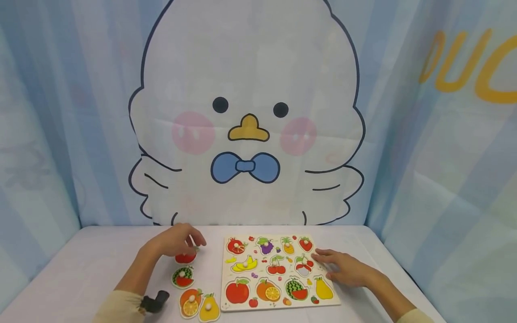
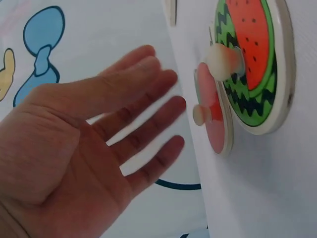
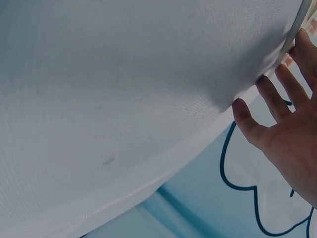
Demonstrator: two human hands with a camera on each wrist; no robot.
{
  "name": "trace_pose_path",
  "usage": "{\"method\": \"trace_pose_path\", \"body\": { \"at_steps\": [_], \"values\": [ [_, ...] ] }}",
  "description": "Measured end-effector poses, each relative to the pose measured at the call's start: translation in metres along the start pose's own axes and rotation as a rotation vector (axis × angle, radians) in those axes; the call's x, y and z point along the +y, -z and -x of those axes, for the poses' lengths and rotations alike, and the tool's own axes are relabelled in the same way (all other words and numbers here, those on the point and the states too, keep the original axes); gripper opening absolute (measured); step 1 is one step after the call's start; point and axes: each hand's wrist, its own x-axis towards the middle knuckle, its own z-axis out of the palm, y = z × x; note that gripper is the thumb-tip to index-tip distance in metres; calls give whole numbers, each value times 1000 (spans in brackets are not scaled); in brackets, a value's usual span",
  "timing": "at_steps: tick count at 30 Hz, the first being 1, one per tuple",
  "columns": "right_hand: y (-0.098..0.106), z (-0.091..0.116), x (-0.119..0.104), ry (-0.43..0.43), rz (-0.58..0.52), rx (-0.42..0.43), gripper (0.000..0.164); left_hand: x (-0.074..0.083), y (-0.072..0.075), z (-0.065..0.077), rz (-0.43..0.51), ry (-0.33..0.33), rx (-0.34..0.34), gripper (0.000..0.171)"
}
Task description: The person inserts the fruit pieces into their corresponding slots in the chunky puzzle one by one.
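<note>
My left hand (image 1: 176, 240) hovers over a red apple piece (image 1: 185, 259) left of the board, partly covering it in the head view. In the left wrist view its fingers are extended, hold nothing and stay apart from the knobs of the apple piece (image 2: 215, 130) and the watermelon piece (image 2: 251, 34). A wooden fruit puzzle board (image 1: 254, 271) lies flat on the table. My right hand (image 1: 347, 268) lies along the board's right edge, its fingertips at the rim near the strawberry (image 1: 305, 244). Spread fingers (image 3: 270, 96) show in the right wrist view.
Below the watermelon piece, an orange piece (image 1: 190, 303) and a pear piece (image 1: 209, 308) lie side by side, left of the board. Several knobbed pieces sit in the board's upper rows. A cartoon duck curtain (image 1: 246, 197) hangs behind the white table (image 1: 52, 287).
</note>
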Motion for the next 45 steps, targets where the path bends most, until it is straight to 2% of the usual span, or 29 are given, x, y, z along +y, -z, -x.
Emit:
{"method": "trace_pose_path", "body": {
  "at_steps": [3,9,12,18,23,30,45],
  "values": [
    [0,-1,0,-1,-3,-6,56,-4,-1,3,-25,61,4,25],
    [-1,-1,-1,-9,-13,-10,56,-9,-1,8,-139,107,11,21],
    [0,-1,-1,-12,-4,-9,56,-10,0,9,-160,124,16,20],
    [1,-2,-1,-31,4,-2,57,-12,1,9,-147,111,36,18],
    [3,-2,0,1,2,-3,56,-17,0,6,-139,117,60,16],
    [0,-4,-1,-52,-26,0,57,-20,0,3,-147,113,61,13],
    [1,-2,-2,-29,-34,-3,56,2,0,6,-87,32,15,17]
  ]
}}
